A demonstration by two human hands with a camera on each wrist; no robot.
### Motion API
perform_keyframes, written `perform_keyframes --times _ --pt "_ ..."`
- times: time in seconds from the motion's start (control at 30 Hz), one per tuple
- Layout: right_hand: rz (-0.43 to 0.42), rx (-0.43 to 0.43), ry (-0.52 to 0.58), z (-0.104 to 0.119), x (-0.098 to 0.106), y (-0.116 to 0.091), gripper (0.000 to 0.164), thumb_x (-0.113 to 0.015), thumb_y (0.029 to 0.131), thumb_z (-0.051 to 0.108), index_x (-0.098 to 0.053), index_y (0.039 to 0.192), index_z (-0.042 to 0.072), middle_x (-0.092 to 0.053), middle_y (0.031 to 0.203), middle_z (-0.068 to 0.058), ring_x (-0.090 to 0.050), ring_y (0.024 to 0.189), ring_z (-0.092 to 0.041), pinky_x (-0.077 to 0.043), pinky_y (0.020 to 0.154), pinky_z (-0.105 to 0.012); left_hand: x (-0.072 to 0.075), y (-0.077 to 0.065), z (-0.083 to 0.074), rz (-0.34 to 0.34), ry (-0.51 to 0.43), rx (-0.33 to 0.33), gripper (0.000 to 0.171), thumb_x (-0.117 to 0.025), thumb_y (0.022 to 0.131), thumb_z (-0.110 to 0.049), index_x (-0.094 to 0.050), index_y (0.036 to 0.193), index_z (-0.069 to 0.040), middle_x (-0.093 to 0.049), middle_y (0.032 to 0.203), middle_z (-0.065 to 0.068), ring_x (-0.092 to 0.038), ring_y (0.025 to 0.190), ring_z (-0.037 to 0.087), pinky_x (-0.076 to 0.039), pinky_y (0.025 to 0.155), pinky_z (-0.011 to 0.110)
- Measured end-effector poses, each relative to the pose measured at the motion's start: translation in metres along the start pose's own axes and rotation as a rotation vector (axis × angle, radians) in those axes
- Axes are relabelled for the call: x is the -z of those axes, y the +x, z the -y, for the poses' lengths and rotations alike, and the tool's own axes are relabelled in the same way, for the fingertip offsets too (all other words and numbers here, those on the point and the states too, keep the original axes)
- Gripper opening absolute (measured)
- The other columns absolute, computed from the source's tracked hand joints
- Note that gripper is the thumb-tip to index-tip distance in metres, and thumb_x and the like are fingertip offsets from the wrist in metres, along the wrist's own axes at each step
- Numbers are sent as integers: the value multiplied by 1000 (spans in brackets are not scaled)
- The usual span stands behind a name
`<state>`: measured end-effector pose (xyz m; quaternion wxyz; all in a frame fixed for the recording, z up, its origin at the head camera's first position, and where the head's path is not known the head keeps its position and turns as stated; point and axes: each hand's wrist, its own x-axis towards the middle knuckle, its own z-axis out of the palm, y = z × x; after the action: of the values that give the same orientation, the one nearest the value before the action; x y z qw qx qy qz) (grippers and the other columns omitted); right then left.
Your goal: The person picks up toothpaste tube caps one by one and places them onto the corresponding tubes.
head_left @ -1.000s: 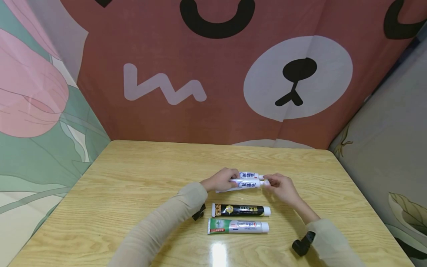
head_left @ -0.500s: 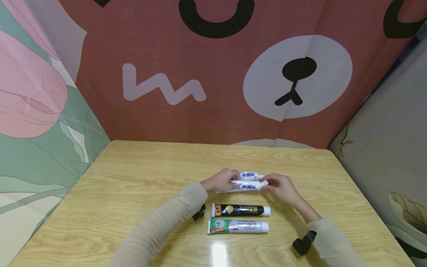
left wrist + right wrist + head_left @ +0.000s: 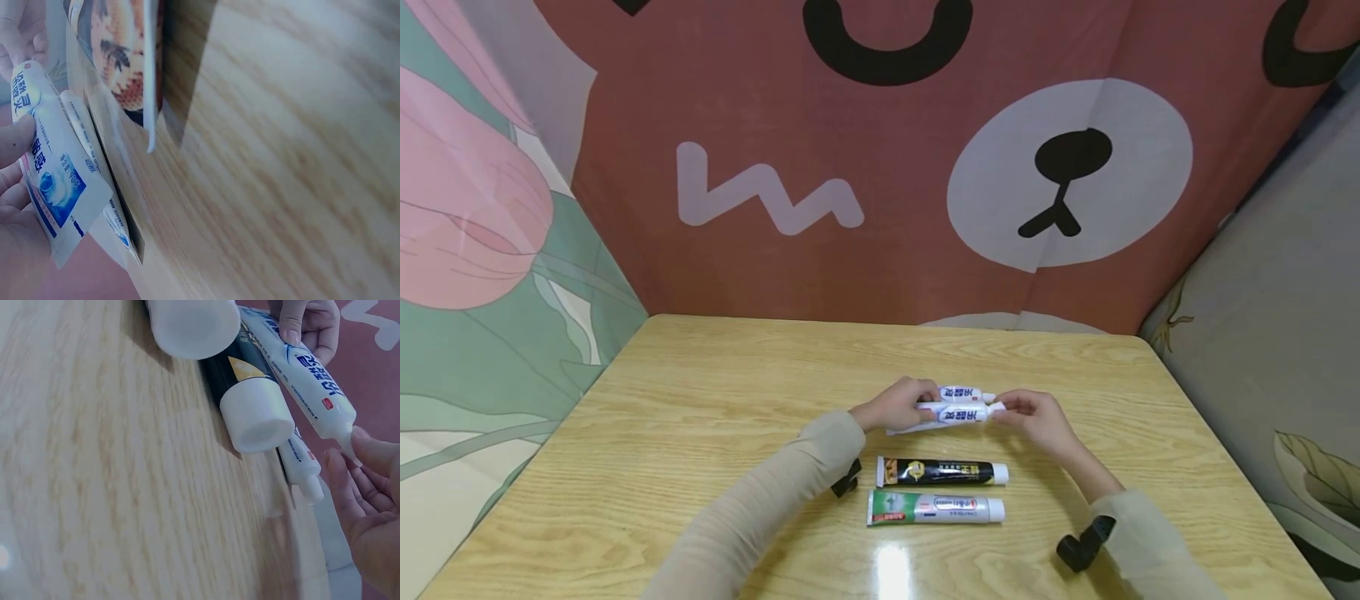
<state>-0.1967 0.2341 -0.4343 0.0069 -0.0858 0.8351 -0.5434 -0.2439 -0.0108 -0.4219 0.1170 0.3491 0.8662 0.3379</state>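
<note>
My left hand [image 3: 897, 406] grips a white toothpaste tube [image 3: 958, 413] with blue lettering, thumb on its near face, and holds it raised off the table. At the tube's right end, thumb and forefinger of my right hand [image 3: 1041, 423] pinch the small white cap [image 3: 350, 449]. Just behind, a second white toothpaste tube [image 3: 961, 393] lies on the table, partly hidden by my left hand. Closer to me are a black toothpaste tube [image 3: 940, 472] and, in front of it, a green and silver toothpaste tube [image 3: 936, 508], both with white caps pointing right.
The wooden table [image 3: 737, 358] carries all the tubes. A red-brown cloth with a bear face [image 3: 895, 275] hangs along its far edge. Patterned cloths rise at the left and right sides. Black wrist cameras [image 3: 1078, 550] sit under both sleeves.
My right fingers have shifted slightly around the cap, and the tube's capped end has tilted a little. The left hand keeps its hold. The other tubes stay put.
</note>
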Motion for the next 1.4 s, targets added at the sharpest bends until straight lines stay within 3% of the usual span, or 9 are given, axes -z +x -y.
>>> perform_keyframes --times 0.2,0.4,0.53,0.8,1.13,1.27,1.4 --pt "10 -102 130 -1 -1 1 25 -61 83 -3 -55 102 -18 -65 85 -17 -64 76 -20 -53 70 -29 -1 1 1 -6 1 0 12 -66 82 -6 -60 92 -5 -60 82 0 -53 74 7 -44 69 17" --pt "24 -115 129 -3 -1 1 24 -58 87 4 -57 96 -18 -64 78 -18 -61 67 -16 -53 63 -28 -1 0 -1 -15 4 -9 10 -66 81 -6 -60 89 -6 -62 81 -1 -54 72 6 -45 67 16" --pt "24 -162 121 -4 -3 1 37 -54 92 19 -57 88 -17 -62 71 -15 -58 60 -15 -51 55 -26 -1 1 -2 -31 4 -28 9 -66 82 -6 -60 89 -6 -62 82 0 -55 72 6 -45 67 16" --pt "-11 -175 26 -1 -4 1 48 -53 92 33 -56 71 -11 -56 60 -8 -49 50 -12 -43 47 -24 1 2 -2 -14 -10 -25 9 -66 82 -7 -61 90 -7 -61 80 -2 -55 71 6 -45 65 17" --pt "15 -183 -98 -1 -8 3 59 -44 94 42 -49 52 1 -43 44 0 -33 40 -10 -29 41 -21 1 1 -3 8 8 -39 9 -67 81 -6 -62 88 -7 -61 77 -3 -54 69 5 -45 66 16" --pt "35 -168 -113 1 -1 0 60 -38 96 43 -59 66 -5 -53 54 -5 -44 46 -13 -38 44 -24 1 0 -3 15 5 -40 10 -67 81 -7 -62 89 -7 -61 77 -2 -53 69 6 -44 67 17" --pt "93 -78 -38 2 9 -4 36 -52 93 24 -60 97 -11 -63 80 -17 -59 68 -23 -51 59 -31 1 -2 -1 11 -2 -22 10 -67 81 -6 -62 89 -6 -61 79 -2 -53 71 7 -44 69 17"
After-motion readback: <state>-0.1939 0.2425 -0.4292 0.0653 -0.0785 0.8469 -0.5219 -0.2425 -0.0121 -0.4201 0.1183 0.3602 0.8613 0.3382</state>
